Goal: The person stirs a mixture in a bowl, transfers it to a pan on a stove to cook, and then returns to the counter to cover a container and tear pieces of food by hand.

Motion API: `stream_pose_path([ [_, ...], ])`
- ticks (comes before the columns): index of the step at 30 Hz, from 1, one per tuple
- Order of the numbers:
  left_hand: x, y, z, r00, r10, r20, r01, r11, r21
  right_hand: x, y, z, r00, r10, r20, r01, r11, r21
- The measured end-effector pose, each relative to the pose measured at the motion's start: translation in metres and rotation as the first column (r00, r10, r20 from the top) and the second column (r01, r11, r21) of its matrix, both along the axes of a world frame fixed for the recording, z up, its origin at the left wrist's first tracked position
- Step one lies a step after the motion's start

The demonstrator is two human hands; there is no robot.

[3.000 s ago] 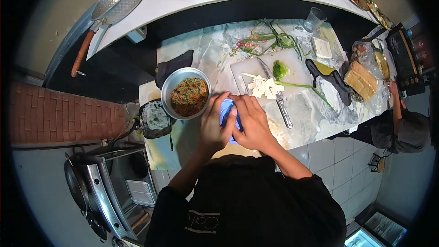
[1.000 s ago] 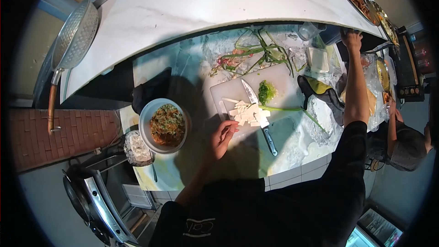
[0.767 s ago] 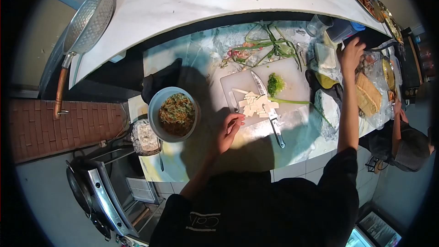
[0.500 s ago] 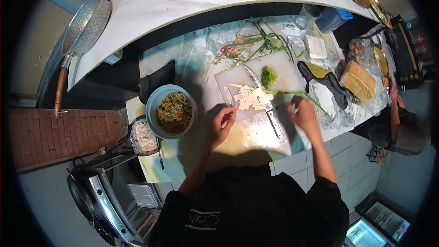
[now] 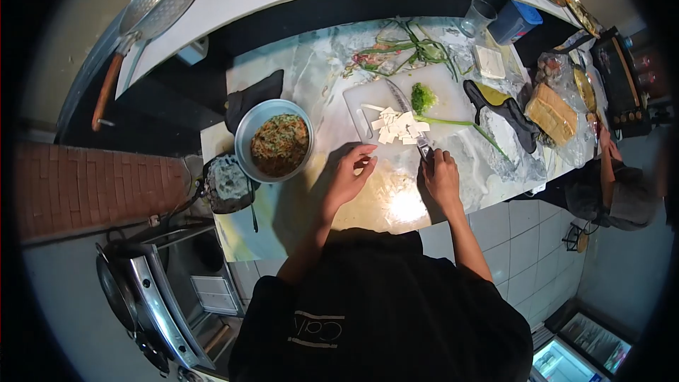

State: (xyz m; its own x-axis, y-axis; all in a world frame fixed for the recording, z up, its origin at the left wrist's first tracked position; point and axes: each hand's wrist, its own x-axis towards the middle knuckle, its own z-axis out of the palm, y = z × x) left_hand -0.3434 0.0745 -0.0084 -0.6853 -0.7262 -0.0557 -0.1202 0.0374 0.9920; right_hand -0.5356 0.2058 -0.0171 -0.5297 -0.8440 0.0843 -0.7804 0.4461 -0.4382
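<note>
My right hand is wrapped around the handle of a kitchen knife, whose blade lies across the white cutting board, partly under pale pieces. Those flat white pieces, perhaps tofu or cheese, form a loose pile left of the blade. To the right of it sits a heap of chopped greens, with a long spring onion stalk below. My left hand hovers by the board's near left edge, fingers curved and apart, holding nothing.
Left of the board stands a bowl of shredded vegetable mix beside a dark cloth. Spring onion greens lie behind the board. A white block, a clear cup and a bread loaf are rightward. Another person stands far right.
My right hand has moved left and taken hold of the knife handle, having been beside it, off the knife. My left hand stays near the board, its fingers a little more extended.
</note>
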Motion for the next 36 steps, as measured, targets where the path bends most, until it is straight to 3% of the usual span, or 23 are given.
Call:
stream_pose_path([
  [7, -0.005, -0.001, -0.001, 0.999, 0.038, -0.03, -0.04, 0.996, -0.081, 0.001, -0.008, -0.005, 0.999, 0.027, -0.019, -0.029, 0.995, -0.092],
  [9, -0.012, -0.006, 0.006, 0.997, 0.021, 0.072, -0.009, 0.986, -0.169, 0.0, -0.009, -0.003, 1.0, 0.01, 0.004, -0.01, 0.997, -0.075],
  [12, -0.029, -0.016, -0.018, 0.997, 0.039, 0.062, -0.017, 0.947, -0.319, 0.003, -0.011, 0.002, 1.0, -0.002, -0.012, 0.001, 0.998, -0.069],
  [16, -0.047, -0.023, -0.021, 0.997, 0.077, 0.022, -0.062, 0.916, -0.395, 0.001, -0.021, 0.011, 0.999, -0.028, -0.024, 0.025, 0.995, -0.091],
  [18, -0.054, -0.026, -0.016, 0.979, 0.155, 0.135, -0.065, 0.856, -0.513, 0.001, -0.029, 0.016, 0.999, -0.026, 0.048, 0.035, 0.977, -0.212],
  [22, -0.062, -0.029, -0.011, 0.972, 0.157, 0.172, -0.054, 0.87, -0.491, -0.001, -0.043, 0.011, 0.999, -0.001, -0.051, -0.013, 0.959, -0.282],
  [27, -0.062, -0.033, -0.006, 0.961, 0.136, 0.239, 0.0, 0.868, -0.496, 0.0, -0.052, 0.002, 0.998, 0.016, -0.068, -0.027, 0.987, -0.159],
  [30, -0.063, -0.035, -0.007, 0.961, 0.143, 0.235, 0.003, 0.85, -0.527, 0.006, -0.055, 0.003, 0.995, -0.068, -0.069, 0.054, 0.979, -0.195],
  [36, -0.063, -0.036, -0.007, 0.956, 0.154, 0.251, 0.003, 0.847, -0.531, -0.008, -0.058, -0.02, 0.998, -0.054, 0.017, 0.056, 0.977, -0.205],
])
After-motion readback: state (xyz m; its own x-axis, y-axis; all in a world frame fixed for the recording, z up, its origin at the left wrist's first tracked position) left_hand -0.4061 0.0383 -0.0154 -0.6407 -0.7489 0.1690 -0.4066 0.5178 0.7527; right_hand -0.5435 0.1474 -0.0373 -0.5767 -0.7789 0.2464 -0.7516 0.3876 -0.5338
